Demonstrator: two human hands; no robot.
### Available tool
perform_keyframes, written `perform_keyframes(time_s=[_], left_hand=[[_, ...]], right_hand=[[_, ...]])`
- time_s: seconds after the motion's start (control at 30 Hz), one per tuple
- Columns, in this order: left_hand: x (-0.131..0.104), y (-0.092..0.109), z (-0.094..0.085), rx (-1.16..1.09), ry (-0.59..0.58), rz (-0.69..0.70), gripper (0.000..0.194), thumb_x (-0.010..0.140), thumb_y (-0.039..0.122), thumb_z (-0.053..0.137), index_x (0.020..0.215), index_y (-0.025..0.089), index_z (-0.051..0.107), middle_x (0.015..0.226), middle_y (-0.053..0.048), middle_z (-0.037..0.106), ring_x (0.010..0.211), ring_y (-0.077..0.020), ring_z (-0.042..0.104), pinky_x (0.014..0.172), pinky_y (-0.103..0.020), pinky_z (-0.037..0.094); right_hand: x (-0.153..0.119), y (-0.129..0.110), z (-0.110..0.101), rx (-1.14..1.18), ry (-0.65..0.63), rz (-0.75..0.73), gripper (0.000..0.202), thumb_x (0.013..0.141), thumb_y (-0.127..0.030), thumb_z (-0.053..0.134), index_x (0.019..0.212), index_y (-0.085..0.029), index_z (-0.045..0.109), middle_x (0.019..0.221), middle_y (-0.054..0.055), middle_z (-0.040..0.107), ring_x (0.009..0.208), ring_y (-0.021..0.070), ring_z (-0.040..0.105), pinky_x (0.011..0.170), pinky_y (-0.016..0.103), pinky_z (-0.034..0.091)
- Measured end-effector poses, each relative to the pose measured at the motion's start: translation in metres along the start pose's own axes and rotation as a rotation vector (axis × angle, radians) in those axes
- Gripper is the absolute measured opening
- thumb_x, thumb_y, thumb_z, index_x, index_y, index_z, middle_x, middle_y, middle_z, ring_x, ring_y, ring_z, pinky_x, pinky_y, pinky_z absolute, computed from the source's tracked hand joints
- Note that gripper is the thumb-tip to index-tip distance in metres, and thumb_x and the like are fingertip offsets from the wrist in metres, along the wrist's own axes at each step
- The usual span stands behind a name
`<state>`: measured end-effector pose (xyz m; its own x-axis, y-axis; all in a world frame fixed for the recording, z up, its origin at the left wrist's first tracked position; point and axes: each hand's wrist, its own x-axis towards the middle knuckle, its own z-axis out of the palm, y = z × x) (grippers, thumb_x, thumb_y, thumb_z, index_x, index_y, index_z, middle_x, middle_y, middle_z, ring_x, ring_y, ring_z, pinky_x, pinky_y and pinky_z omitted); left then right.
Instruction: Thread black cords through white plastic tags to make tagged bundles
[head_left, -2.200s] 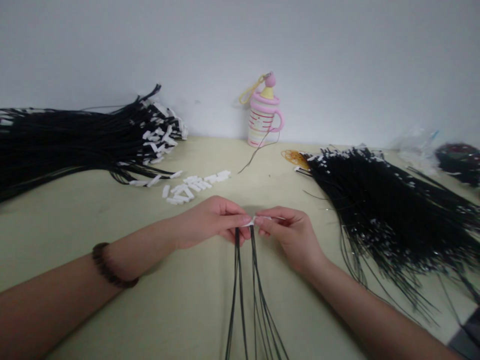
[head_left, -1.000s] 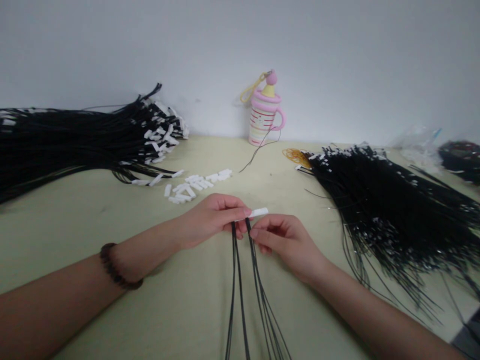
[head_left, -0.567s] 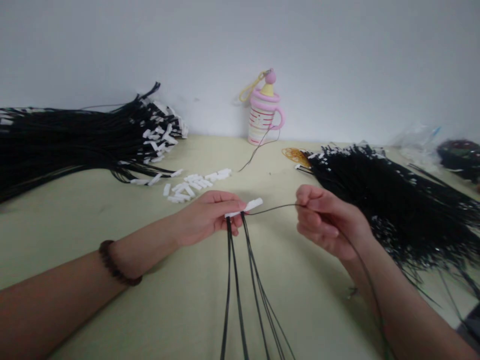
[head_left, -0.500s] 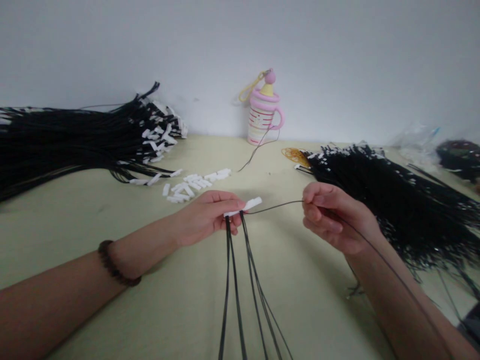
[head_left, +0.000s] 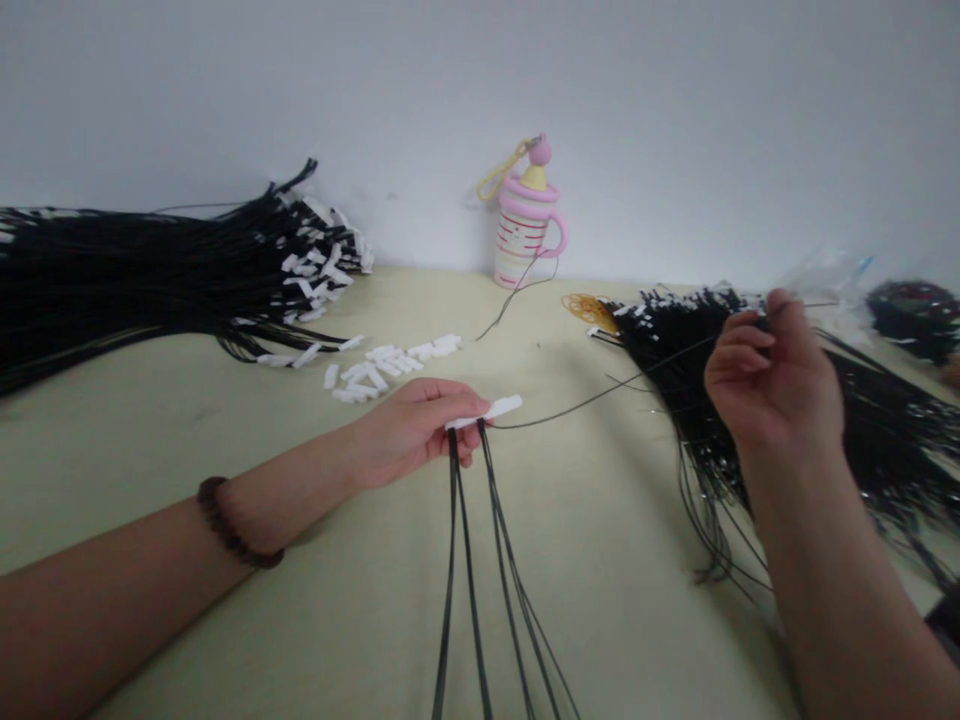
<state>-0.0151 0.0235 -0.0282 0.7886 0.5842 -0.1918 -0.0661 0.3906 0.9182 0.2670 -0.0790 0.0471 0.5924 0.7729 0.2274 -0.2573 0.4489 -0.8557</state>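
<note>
Near the middle, my left hand [head_left: 424,425] pinches a white strip [head_left: 504,407] between thumb and fingers. Several black cords [head_left: 501,530] hang from the pinched strip toward the bottom edge. A thin dark thread [head_left: 581,403] runs from the strip to the right, up to my right hand [head_left: 776,375]. The fingers of my right hand are closed on that thread, raised in front of the right-hand pile of black cords [head_left: 862,400]. Part of the thread is hidden behind the fingers.
Loose white pieces [head_left: 386,365] lie beyond my left hand. A larger bundle of black cords [head_left: 135,275] with white tips rests at the left. A pink and white cup [head_left: 517,235] stands by the wall, near an orange ornament [head_left: 589,310]. Clear plastic [head_left: 832,285] lies at the back right.
My right hand has moved right and upward, away from my left hand, and the stretch of thread between them is longer. My left hand has barely moved.
</note>
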Motion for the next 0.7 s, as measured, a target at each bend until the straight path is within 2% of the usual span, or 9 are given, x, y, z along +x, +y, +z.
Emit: perform_keyframes(time_s=[0.07, 0.13, 0.2, 0.33, 0.43, 0.5, 0.57, 0.63, 0.7], left_hand=[[0.001, -0.001, -0.001, -0.009, 0.007, 0.004, 0.017, 0.077, 0.018, 0.058, 0.062, 0.012, 0.064, 0.047, 0.0, 0.057, 0.043, -0.0078, 0.051, 0.046, -0.021, 0.045], [0.001, -0.002, -0.001, -0.017, 0.011, 0.009, 0.018, 0.078, 0.018, 0.058, 0.062, 0.012, 0.064, 0.047, 0.001, 0.057, 0.042, -0.0072, 0.05, 0.045, -0.021, 0.046], [0.002, -0.003, -0.001, -0.025, 0.016, 0.017, 0.017, 0.078, 0.018, 0.058, 0.063, 0.011, 0.064, 0.048, 0.001, 0.057, 0.042, -0.0064, 0.049, 0.045, -0.02, 0.046], [0.001, -0.002, 0.0, -0.046, 0.044, 0.023, 0.016, 0.077, 0.018, 0.059, 0.063, 0.011, 0.063, 0.047, 0.002, 0.055, 0.041, -0.0056, 0.048, 0.043, -0.018, 0.045], [0.0, -0.001, 0.002, -0.051, 0.05, 0.024, 0.015, 0.076, 0.018, 0.06, 0.063, 0.011, 0.063, 0.046, 0.002, 0.054, 0.041, -0.0055, 0.047, 0.042, -0.017, 0.044], [0.0, 0.0, 0.003, -0.054, 0.053, 0.024, 0.015, 0.076, 0.018, 0.06, 0.064, 0.011, 0.063, 0.046, 0.002, 0.054, 0.041, -0.0054, 0.047, 0.042, -0.017, 0.044], [0.0, 0.0, 0.003, -0.057, 0.061, 0.024, 0.015, 0.076, 0.018, 0.06, 0.063, 0.011, 0.062, 0.045, 0.002, 0.054, 0.041, -0.0052, 0.046, 0.042, -0.017, 0.044], [0.0, 0.001, 0.004, -0.059, 0.078, 0.026, 0.014, 0.076, 0.018, 0.06, 0.063, 0.011, 0.062, 0.045, 0.003, 0.053, 0.041, -0.0048, 0.046, 0.042, -0.017, 0.043], [0.001, 0.0, 0.004, -0.066, 0.104, 0.031, 0.014, 0.076, 0.019, 0.06, 0.064, 0.011, 0.062, 0.044, 0.004, 0.052, 0.04, -0.0044, 0.045, 0.042, -0.017, 0.042]], right_hand=[[-0.001, 0.009, 0.005, -0.034, 0.098, -0.035, 0.005, 0.068, -0.023, 0.069, 0.068, -0.021, 0.064, 0.062, -0.004, 0.054, 0.042, -0.0005, 0.036, 0.036, 0.015, 0.024], [-0.011, 0.024, 0.016, -0.185, 0.137, -0.099, 0.011, 0.063, -0.017, 0.071, 0.073, -0.018, 0.066, 0.062, -0.003, 0.056, 0.043, 0.001, 0.039, 0.035, 0.015, 0.025], [-0.028, 0.041, 0.031, -0.37, 0.021, -0.082, 0.016, 0.064, -0.016, 0.07, 0.079, -0.016, 0.067, 0.06, -0.001, 0.058, 0.044, 0.0034, 0.044, 0.037, 0.017, 0.03], [-0.067, 0.065, 0.056, -0.631, -0.261, 0.112, 0.008, 0.067, -0.019, 0.067, 0.067, -0.012, 0.062, 0.05, -0.002, 0.054, 0.038, 0.0034, 0.043, 0.035, 0.016, 0.031], [-0.081, 0.072, 0.065, -0.633, -0.344, 0.274, 0.016, 0.066, -0.021, 0.067, 0.078, -0.011, 0.062, 0.057, 0.0, 0.058, 0.043, 0.0059, 0.05, 0.038, 0.017, 0.037], [-0.081, 0.073, 0.065, -0.626, -0.36, 0.317, 0.027, 0.067, -0.023, 0.066, 0.091, -0.011, 0.062, 0.062, 0.0, 0.06, 0.049, 0.0078, 0.054, 0.043, 0.019, 0.042], [-0.078, 0.074, 0.061, -0.674, -0.387, 0.316, 0.026, 0.072, -0.027, 0.062, 0.093, -0.012, 0.064, 0.062, 0.0, 0.06, 0.05, 0.0076, 0.052, 0.047, 0.02, 0.043], [-0.075, 0.076, 0.057, -0.79, -0.405, 0.267, 0.02, 0.075, -0.03, 0.057, 0.081, -0.013, 0.066, 0.058, 0.0, 0.059, 0.048, 0.0066, 0.048, 0.045, 0.019, 0.039], [-0.075, 0.076, 0.055, -0.939, -0.391, 0.109, 0.019, 0.075, -0.028, 0.056, 0.067, -0.013, 0.064, 0.054, -0.001, 0.055, 0.047, 0.0062, 0.045, 0.043, 0.018, 0.033]])
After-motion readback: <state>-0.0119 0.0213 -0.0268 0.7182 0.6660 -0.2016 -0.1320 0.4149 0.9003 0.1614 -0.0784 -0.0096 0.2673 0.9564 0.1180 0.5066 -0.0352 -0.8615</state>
